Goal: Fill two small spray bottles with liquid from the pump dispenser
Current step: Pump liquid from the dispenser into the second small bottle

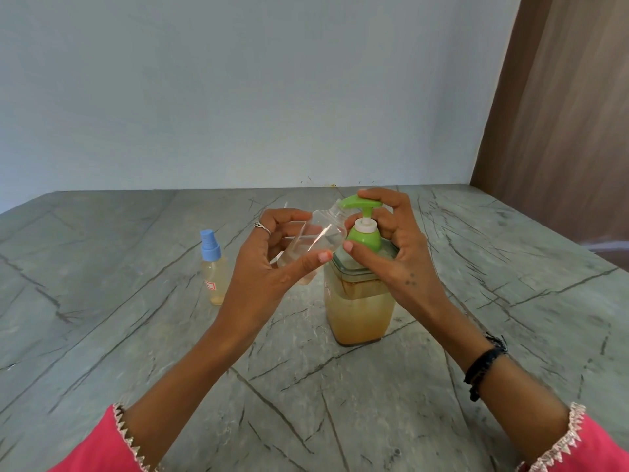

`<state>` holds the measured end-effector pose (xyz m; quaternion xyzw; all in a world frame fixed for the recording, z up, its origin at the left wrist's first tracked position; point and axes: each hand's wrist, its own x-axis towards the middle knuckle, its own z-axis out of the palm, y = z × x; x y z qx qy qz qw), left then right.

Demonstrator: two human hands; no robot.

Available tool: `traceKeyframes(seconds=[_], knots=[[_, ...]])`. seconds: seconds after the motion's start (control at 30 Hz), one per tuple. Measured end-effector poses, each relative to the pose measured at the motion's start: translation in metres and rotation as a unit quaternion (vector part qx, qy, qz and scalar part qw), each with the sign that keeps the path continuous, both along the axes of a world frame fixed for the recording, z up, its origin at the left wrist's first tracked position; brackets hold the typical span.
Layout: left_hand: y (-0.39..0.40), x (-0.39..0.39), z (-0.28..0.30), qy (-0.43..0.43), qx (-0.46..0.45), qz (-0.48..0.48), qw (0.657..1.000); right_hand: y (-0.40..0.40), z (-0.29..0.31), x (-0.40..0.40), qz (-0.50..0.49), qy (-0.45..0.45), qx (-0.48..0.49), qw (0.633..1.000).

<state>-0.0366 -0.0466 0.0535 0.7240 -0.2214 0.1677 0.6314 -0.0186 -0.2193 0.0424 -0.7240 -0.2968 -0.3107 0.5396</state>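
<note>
left hand [272,257] curled round a small clear plastic bottle with no cap [315,238] — tilted, open mouth right at the green spout. right hand [391,247] wrapped on the green pump top [362,202] of a tall square jar of yellowish liquid [357,304]. off to the left on the grey stone table [136,335] — a small blue-capped spray bottle [213,267], standing up, already full.

Likely home: grey veined stone counter [442,386], plain pale painted wall [238,90], brown wooden panel [561,114].
</note>
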Motion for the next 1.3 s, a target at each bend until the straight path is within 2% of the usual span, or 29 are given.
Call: traceKeyframes(seconds=[0.23,0.53,0.87,1.1,1.3], knots=[[-0.001,0.0,0.0,0.005,-0.002,0.001,1.0,0.004,0.003,0.001,0.057,0.063,0.126,0.988],[0.002,0.001,-0.002,0.009,0.012,0.0,1.0,0.005,0.006,0.004,0.058,0.063,0.136,0.987],[0.001,-0.001,-0.001,0.009,-0.011,-0.007,1.0,0.002,-0.002,0.002,0.054,0.012,0.068,0.996],[0.0,0.0,-0.001,0.01,-0.007,-0.003,1.0,-0.002,-0.007,0.005,-0.016,-0.062,-0.004,0.998],[0.0,0.001,-0.001,0.006,-0.004,-0.006,1.0,0.0,-0.004,0.008,-0.019,-0.094,0.013,0.995]])
